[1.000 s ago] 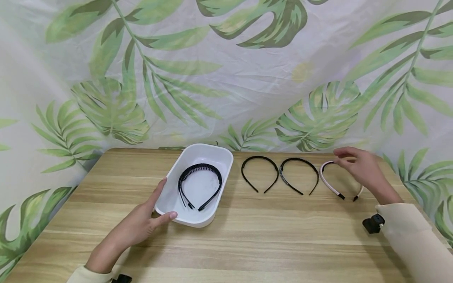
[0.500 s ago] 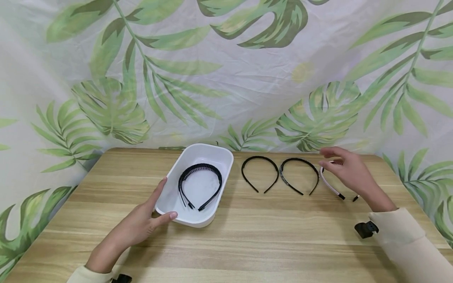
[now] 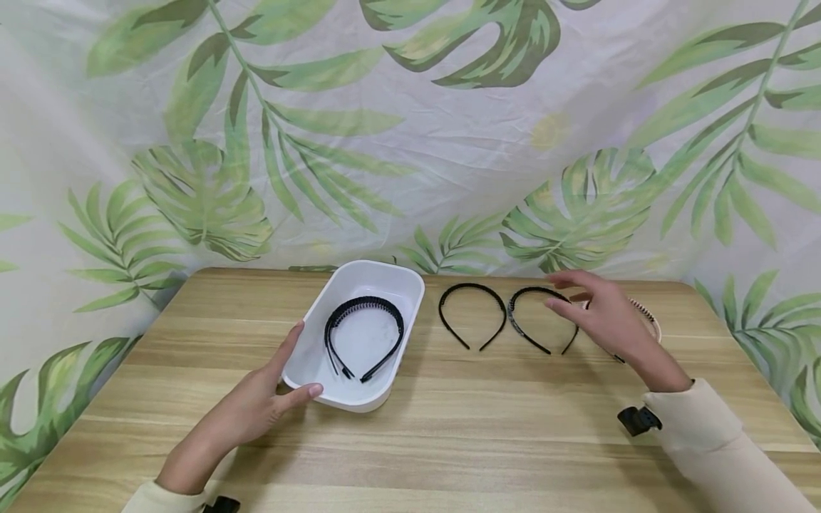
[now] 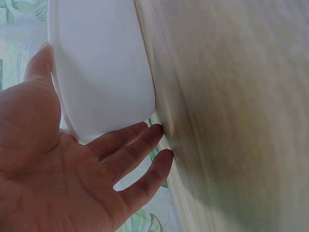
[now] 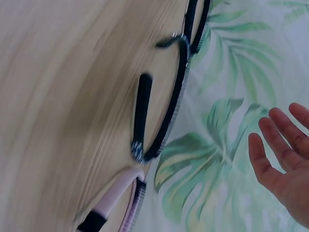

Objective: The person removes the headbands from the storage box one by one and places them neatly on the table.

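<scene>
My left hand point(image 3: 256, 402) rests at the near left corner of a white plastic box point(image 3: 410, 299), thumb by the rim and other fingers along the outer wall. In the left wrist view those fingers point(image 4: 145, 179) are spread and fairly straight. Inside the box lie black headbands point(image 3: 367, 302), overlapping so their number is unclear. My right hand point(image 3: 606, 313), holding nothing, hovers over the row of headbands with its fingers loosely bent. Below it are a black headband with a glittery side point(image 3: 522, 338) and a pink headband point(image 3: 657, 328), partly covered by the hand.
A plain black headband point(image 3: 471, 286) lies between the box and the glittery one. The wood-grain table point(image 3: 449, 456) ends at a leaf-printed cloth point(image 3: 449, 157) behind. Small black cameras point(image 3: 639, 421) sit at the cuffs.
The right hand has moved left, from above the pink headband toward the glittery black one, uncovering the pink band's right side. The left hand and the box stay put.
</scene>
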The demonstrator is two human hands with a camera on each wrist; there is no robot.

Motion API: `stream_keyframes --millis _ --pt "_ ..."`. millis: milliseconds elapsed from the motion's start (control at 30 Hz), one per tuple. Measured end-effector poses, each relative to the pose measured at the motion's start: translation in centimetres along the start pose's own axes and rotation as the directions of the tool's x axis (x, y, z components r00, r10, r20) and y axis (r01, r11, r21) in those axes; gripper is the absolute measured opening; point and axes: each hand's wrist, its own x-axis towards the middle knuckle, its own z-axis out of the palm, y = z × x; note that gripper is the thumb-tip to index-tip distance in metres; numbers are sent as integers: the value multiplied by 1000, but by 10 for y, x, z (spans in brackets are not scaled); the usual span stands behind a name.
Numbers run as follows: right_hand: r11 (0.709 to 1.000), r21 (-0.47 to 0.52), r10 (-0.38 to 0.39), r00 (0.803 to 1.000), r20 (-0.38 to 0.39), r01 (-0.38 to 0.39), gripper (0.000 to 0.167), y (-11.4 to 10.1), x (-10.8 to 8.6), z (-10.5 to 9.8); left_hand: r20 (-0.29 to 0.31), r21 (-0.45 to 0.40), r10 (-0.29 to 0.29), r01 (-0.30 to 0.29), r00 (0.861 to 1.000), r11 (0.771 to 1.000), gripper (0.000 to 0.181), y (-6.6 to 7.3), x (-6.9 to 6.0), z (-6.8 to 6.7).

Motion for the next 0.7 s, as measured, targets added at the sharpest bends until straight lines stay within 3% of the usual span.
stream_keyframes --millis 467,700 --pt "986 139 -90 996 10 88 41 -32 13 27 -1 -2 5 -5 1000 1000 102 -1 -1 0" --pt "984 148 -105 994 33 99 43 -43 19 39 4 6 -3 3 1000 1000 102 0 0 0"
